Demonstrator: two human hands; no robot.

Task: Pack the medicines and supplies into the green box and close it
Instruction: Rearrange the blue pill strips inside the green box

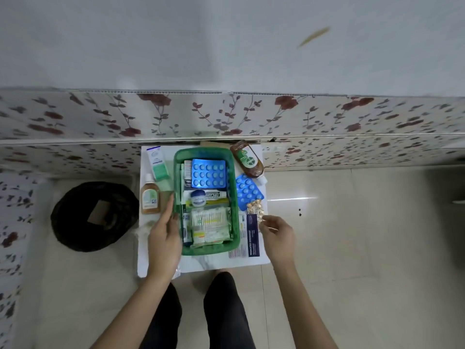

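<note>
The green box stands open on a small white table. Inside it lie a blue blister pack, a small white jar, cotton swabs and flat packets. My left hand rests flat against the box's left wall, fingers apart. My right hand pinches the near end of a gold blister strip lying right of the box. A second blue blister pack, a brown antiseptic bottle and a dark blue dressing packet lie on the right. No lid is in view.
Left of the box lie a white and green tube and a small brown bottle. A black round bin sits on the tiled floor at the left. A floral-patterned wall panel runs behind the table. My knees are below the table's near edge.
</note>
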